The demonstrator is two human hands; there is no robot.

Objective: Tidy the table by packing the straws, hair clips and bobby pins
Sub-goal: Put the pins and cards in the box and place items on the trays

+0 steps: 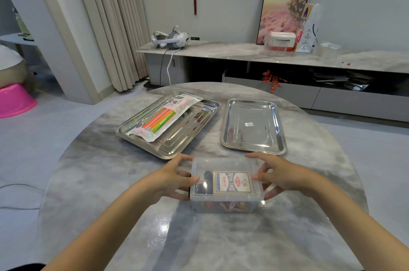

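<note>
1. Clear plastic box [225,191]: lidded, rectangular; sits on the near middle of the table, between both hands, just in front of the 2 trays.
2. Left hand [174,178]: grasps the left end of the box, thumb on the lid edge, fingers curled round the side wall.
3. Right hand [281,176]: grasps the right end of the box in the same way, thumb on the lid edge, fingers curled round the side.
4. Card pack [232,182]: blue, red and cream print; lies flat at the lid's centre. Cannot tell whether on the lid or under it.
5. Dark pieces [204,178]: inside the box, left of the card pack; too blurred to name.
6. Coloured pieces [223,206]: red, pink and gold; visible through the front wall, low in the box.
7. Left tray [141,144]: stainless steel, set at an angle, far left of the box.
8. Straw packet [164,117]: sealed white bag of orange, green, yellow and pink straws; lies along the left tray.
9. Right tray [280,129]: stainless steel, beside the left tray and apart from it; carries 1 small white sticker [249,124].
10. Table [99,182]: round, grey marble-look top, glossy.
11. Sideboard [221,51]: against the far wall; bears a white headset [170,39] and a framed picture [283,13].
</note>
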